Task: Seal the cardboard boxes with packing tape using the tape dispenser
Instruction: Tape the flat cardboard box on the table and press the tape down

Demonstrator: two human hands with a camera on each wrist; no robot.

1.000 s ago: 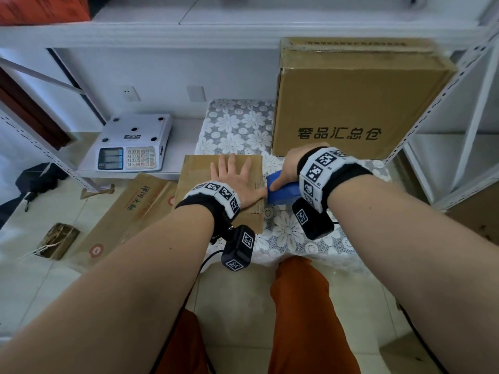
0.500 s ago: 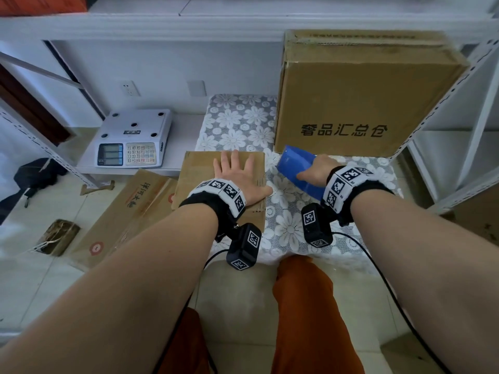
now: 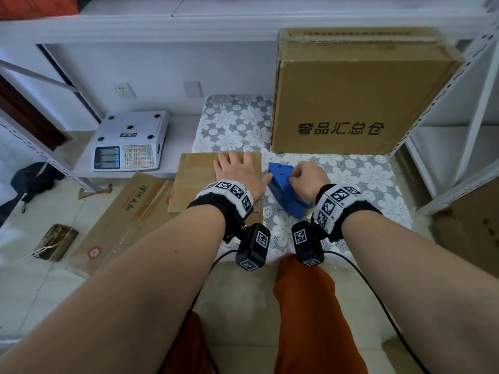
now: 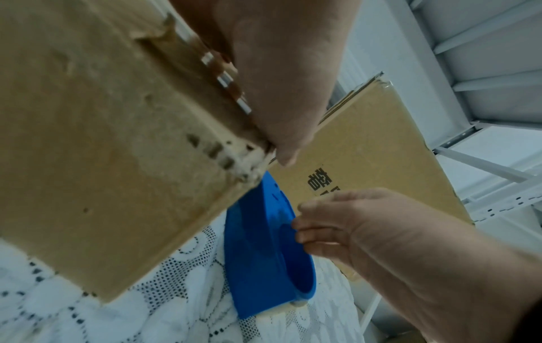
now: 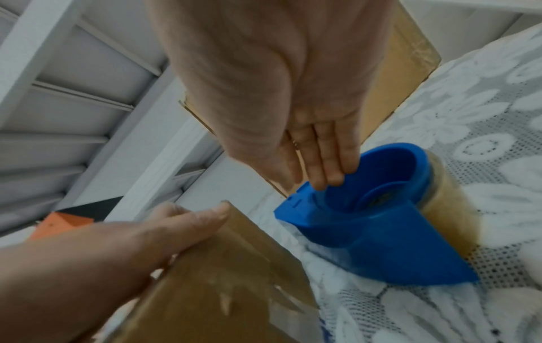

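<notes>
A small flat cardboard box [image 3: 197, 184] lies at the left edge of the lace-covered table [image 3: 364, 179]. My left hand [image 3: 237, 171] lies flat on its top, fingers spread, thumb at the box's right edge [image 4: 278, 81]. Just right of the box, the blue tape dispenser [image 3: 283, 190] lies on the cloth with its brown tape roll [image 5: 448, 197] against the table. My right hand [image 3: 305, 175] pinches the dispenser's upper wall [image 5: 381, 243], fingertips [image 5: 322, 178] inside the rim and thumb outside. The small box's seam is hidden under my left hand.
A large printed cardboard box [image 3: 351, 98] stands upright at the back right of the table. A grey scale [image 3: 129, 141] sits on a low shelf to the left. Flattened cartons [image 3: 127, 217] lie on the floor. White shelf uprights [image 3: 432, 109] flank the right side.
My right hand lifted the dispenser away to the right of the small box, then brought it back down onto the cloth beside the box. My left hand stayed flat on the box.
</notes>
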